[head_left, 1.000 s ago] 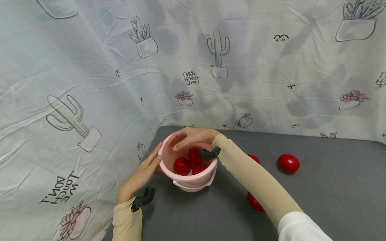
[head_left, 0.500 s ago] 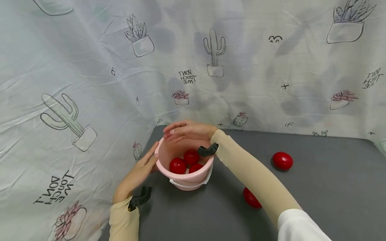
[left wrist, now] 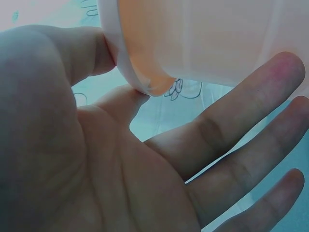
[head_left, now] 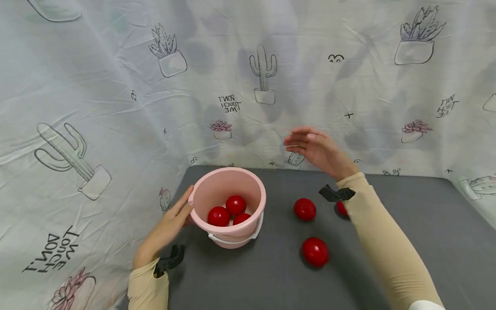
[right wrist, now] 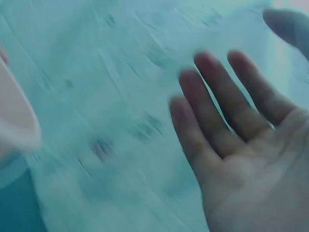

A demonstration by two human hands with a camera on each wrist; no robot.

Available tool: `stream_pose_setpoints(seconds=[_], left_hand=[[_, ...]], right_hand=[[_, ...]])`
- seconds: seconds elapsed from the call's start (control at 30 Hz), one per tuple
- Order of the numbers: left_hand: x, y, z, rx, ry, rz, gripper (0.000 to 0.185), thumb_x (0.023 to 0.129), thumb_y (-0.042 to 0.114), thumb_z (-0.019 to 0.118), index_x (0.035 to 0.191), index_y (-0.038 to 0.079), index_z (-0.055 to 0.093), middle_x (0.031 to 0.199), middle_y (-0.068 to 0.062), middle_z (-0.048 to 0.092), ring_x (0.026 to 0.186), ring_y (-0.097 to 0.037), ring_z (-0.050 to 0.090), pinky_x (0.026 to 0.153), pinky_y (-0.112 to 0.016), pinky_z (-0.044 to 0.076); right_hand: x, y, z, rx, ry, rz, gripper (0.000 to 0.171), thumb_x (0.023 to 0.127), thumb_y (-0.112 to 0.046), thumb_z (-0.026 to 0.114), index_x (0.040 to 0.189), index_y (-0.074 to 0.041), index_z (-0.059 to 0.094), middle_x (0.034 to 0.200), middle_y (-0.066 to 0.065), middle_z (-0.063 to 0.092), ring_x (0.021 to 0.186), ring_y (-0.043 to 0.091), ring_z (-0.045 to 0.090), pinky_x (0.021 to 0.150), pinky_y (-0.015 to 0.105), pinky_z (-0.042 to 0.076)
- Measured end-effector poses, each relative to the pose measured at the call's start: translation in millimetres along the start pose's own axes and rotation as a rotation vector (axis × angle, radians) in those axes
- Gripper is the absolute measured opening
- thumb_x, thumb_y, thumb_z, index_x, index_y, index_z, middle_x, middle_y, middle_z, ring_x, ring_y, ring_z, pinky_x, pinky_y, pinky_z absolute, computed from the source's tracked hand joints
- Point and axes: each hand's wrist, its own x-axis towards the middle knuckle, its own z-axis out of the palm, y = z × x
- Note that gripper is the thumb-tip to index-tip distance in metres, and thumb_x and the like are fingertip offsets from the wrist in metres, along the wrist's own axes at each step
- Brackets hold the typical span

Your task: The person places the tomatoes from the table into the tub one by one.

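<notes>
White cloth (head_left: 306, 99) printed with potted plants is hanging behind a dark grey table (head_left: 263, 280). We are seeing a pink bucket (head_left: 218, 185) standing upright on the table, left of centre. The left hand (head_left: 166, 228) is holding the bucket by its rim, its outer fingers spreading beside the wall. The right hand (head_left: 319, 150) is hovering well apart from it, to its right, fingers extended with slim gaps. Three red balls (head_left: 218, 216) are lying inside; three others (head_left: 315, 252) are resting on the table, one partly hiding behind the right arm.
</notes>
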Motion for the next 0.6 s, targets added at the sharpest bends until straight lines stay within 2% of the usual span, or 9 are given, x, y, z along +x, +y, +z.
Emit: stream_pose_setpoints(seconds=[0.13, 0.17, 0.23, 0.33, 0.43, 0.5, 0.6], left_hand=[[-0.4, -0.3, 0.2, 0.010, 0.000, 0.009, 0.059, 0.110, 0.043, 0.038, 0.163, 0.035, 0.013, 0.170, -0.009, 0.018, 0.122, -0.033, 0.063, 0.104, -0.054, 0.052], [-0.9, 0.0, 0.3, 0.011, -0.001, 0.008, 0.059, 0.110, 0.043, 0.038, 0.163, 0.036, 0.013, 0.171, -0.008, 0.017, 0.125, -0.034, 0.062, 0.105, -0.054, 0.051], [-1.7, 1.0, 1.2, 0.015, -0.004, 0.001, 0.059, 0.109, 0.044, 0.039, 0.162, 0.040, 0.014, 0.171, -0.004, 0.016, 0.132, -0.035, 0.057, 0.107, -0.054, 0.050], [-2.5, 2.4, 2.9, 0.019, -0.011, -0.008, 0.058, 0.109, 0.045, 0.039, 0.161, 0.043, 0.013, 0.172, -0.001, 0.014, 0.141, -0.036, 0.048, 0.109, -0.054, 0.049], [-3.5, 2.9, 3.7, 0.018, -0.005, -0.011, 0.058, 0.109, 0.043, 0.039, 0.162, 0.042, 0.014, 0.171, -0.002, 0.014, 0.143, -0.037, 0.045, 0.109, -0.054, 0.048], [-4.3, 2.9, 3.1, 0.011, -0.005, -0.012, 0.058, 0.109, 0.042, 0.039, 0.162, 0.040, 0.014, 0.171, -0.001, 0.014, 0.144, -0.037, 0.045, 0.109, -0.054, 0.048], [-5.0, 2.6, 0.7, 0.015, 0.004, -0.012, 0.059, 0.110, 0.043, 0.038, 0.163, 0.037, 0.013, 0.171, -0.003, 0.015, 0.138, -0.036, 0.051, 0.107, -0.053, 0.050]], right_hand=[[-45, -16, -24, -0.244, 0.297, -0.062, 0.029, 0.106, -0.009, 0.049, 0.129, 0.003, 0.062, 0.122, 0.005, 0.070, 0.121, 0.020, 0.063, 0.109, 0.029, 0.048], [-57, -18, -30, -0.296, 0.353, -0.064, 0.029, 0.106, -0.009, 0.050, 0.130, 0.004, 0.061, 0.123, 0.005, 0.069, 0.122, 0.018, 0.062, 0.109, 0.026, 0.046], [-85, -19, -42, -0.333, 0.424, -0.064, 0.032, 0.106, -0.009, 0.049, 0.133, 0.007, 0.057, 0.125, 0.004, 0.067, 0.124, 0.016, 0.060, 0.110, 0.023, 0.043], [-129, -12, -59, -0.297, 0.467, -0.080, 0.034, 0.108, -0.008, 0.042, 0.137, 0.009, 0.051, 0.131, 0.005, 0.063, 0.127, 0.015, 0.056, 0.113, 0.023, 0.037], [-165, 3, -74, -0.197, 0.519, -0.113, 0.034, 0.109, -0.007, 0.036, 0.137, 0.006, 0.051, 0.134, 0.005, 0.060, 0.129, 0.014, 0.055, 0.114, 0.024, 0.035], [-183, 15, -81, -0.134, 0.571, -0.130, 0.033, 0.110, -0.007, 0.034, 0.136, 0.002, 0.053, 0.134, 0.004, 0.061, 0.127, 0.012, 0.056, 0.113, 0.024, 0.035], [-201, 35, -89, -0.076, 0.621, -0.128, 0.035, 0.110, -0.009, 0.031, 0.134, -0.004, 0.056, 0.132, 0.001, 0.065, 0.126, 0.010, 0.057, 0.112, 0.025, 0.033]])
